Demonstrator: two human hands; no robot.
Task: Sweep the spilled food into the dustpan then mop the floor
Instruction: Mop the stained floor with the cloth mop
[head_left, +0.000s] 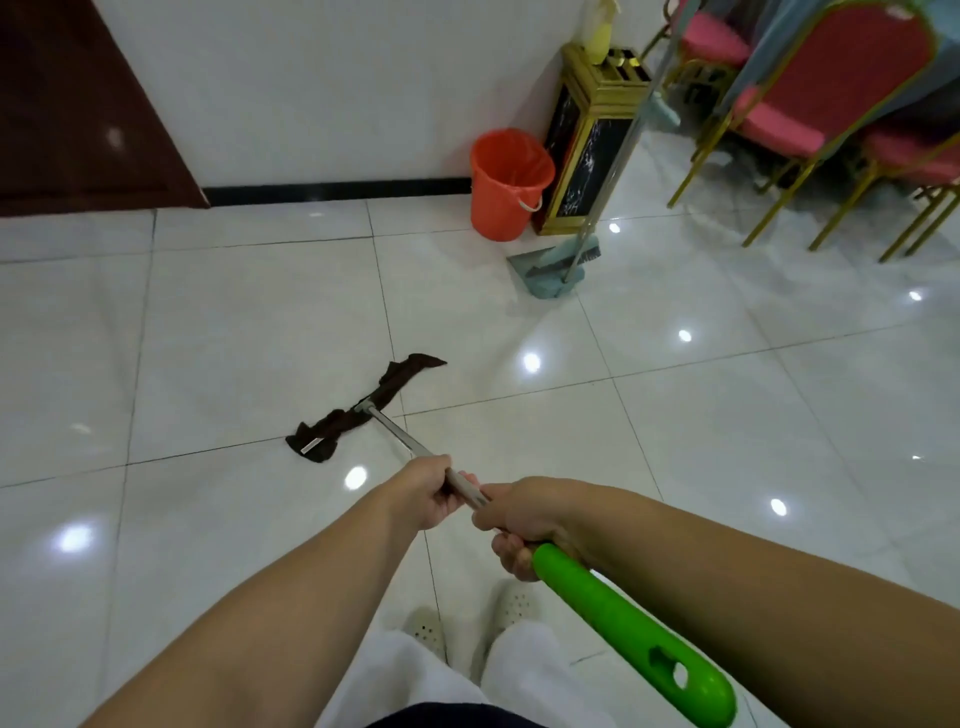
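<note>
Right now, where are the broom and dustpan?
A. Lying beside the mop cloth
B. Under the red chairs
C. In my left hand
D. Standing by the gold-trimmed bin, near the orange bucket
D: the broom and dustpan stand against the gold-trimmed bin, just right of the orange bucket, while both the left hand and right hand grip the mop handle.

Both bare forearms reach forward and down, converging near centre. Left hand ahead, fingers curled shut round the mop handle, thumb side up. Right hand just behind it, nearly touching, fist clenched on the same handle, knuckles up, fingertips wrapped underneath. Wrists roughly straight, right arm crossing in from lower right
</note>
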